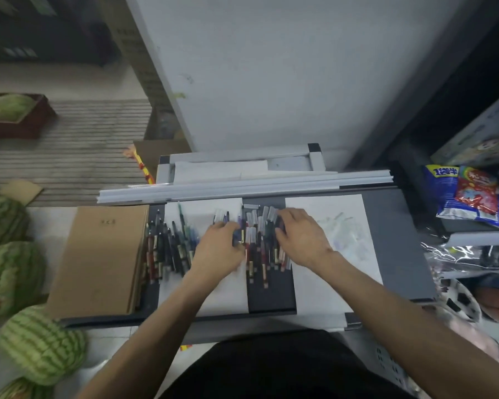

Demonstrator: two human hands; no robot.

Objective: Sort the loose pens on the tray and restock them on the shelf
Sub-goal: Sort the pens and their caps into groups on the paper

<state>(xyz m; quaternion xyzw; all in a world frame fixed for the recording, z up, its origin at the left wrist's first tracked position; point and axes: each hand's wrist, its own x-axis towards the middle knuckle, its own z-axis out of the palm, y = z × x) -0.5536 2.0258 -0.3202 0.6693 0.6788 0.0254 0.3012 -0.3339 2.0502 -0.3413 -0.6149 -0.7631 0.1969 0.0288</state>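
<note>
A dark grey tray (398, 249) lies in front of me with white paper sheets (329, 283) on it. Many loose pens lie in two heaps: a left heap (167, 249) near the brown notebooks and a middle heap (261, 251) with several clear caps. My left hand (218, 249) lies between the heaps, its curled fingers on a dark blue pen at the middle heap's left edge. My right hand (300, 237) rests on the right side of the middle heap, fingers bent over the pens. A loose pile of clear caps (340, 228) sits on the right sheet.
A stack of brown notebooks (98, 260) fills the tray's left end. White rails (242, 185) lie along its far edge, with a white panel behind. Watermelons (38, 344) crowd the floor at left. Snack bags (470, 197) and balls sit on shelves at right.
</note>
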